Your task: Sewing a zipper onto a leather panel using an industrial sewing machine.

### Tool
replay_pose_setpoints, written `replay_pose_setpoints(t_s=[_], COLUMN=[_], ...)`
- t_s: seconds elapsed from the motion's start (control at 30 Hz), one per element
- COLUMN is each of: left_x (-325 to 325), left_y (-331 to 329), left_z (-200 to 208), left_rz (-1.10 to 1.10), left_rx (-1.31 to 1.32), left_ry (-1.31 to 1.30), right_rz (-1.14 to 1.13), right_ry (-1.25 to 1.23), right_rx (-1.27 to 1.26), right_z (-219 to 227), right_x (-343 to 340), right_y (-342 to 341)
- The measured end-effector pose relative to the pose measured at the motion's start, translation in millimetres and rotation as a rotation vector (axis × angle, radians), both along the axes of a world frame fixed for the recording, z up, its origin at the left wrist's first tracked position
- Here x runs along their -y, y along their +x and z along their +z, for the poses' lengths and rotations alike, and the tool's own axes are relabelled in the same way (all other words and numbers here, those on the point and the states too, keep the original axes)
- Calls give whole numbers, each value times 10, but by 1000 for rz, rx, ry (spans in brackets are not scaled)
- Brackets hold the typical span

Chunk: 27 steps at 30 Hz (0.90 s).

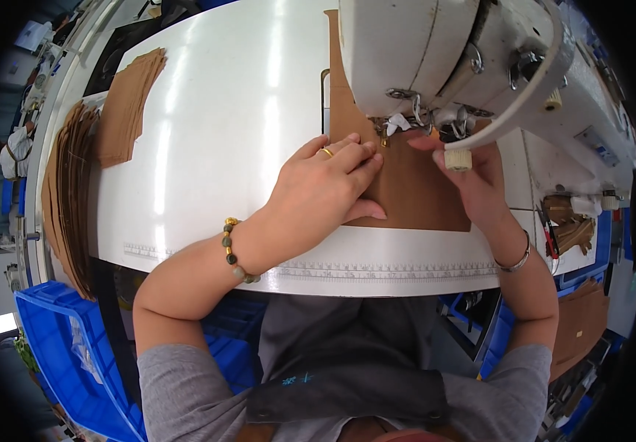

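Observation:
A flat brown leather-like panel (424,197) lies on the white table under the head of a sewing machine (413,59). My left hand (329,173) presses on the panel's left part, fingers stretched out, just left of the needle and presser foot (383,136). My right hand (480,173) is at the panel's right side, its fingers reaching toward the needle area. A ribbed knob and a pale hose of the machine partly cover that hand. Its visible fingers look extended, with nothing seen between them.
Stacked brown pieces (132,107) lie at the table's left, beside a thicker stack (71,199). A blue crate (75,353) stands below left. Scissors-like tool with red handle (551,239) and brown scraps (572,228) sit at right. A ruler strip (377,271) runs along the front edge.

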State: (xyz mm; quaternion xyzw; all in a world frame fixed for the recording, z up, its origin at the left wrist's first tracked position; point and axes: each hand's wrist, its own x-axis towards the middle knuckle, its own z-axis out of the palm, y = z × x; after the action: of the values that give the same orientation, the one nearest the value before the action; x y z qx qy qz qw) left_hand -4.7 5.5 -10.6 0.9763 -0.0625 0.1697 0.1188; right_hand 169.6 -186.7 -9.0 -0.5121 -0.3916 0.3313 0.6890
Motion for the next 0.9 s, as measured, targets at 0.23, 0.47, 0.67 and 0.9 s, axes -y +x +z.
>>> replay_pose_setpoints(t_s=[0.23,0.47,0.67,0.9], left_x=[9,6,-33,-50], left_y=[-23,24,146,160], left_z=[3,-27,-72,-63], left_rz=[-11,-4,34,32], left_rx=[4,27,79,53], left_ry=[-42,19,14,2], right_rz=[-137,-173,-233,-239], right_ry=[-355,-370,-386,-359], right_rx=[1358,1433,1445,1399], right_z=[-13,-56,-105,-101], right_x=[54,26,-26,-29], right_y=[-339,-301,-252,-251])
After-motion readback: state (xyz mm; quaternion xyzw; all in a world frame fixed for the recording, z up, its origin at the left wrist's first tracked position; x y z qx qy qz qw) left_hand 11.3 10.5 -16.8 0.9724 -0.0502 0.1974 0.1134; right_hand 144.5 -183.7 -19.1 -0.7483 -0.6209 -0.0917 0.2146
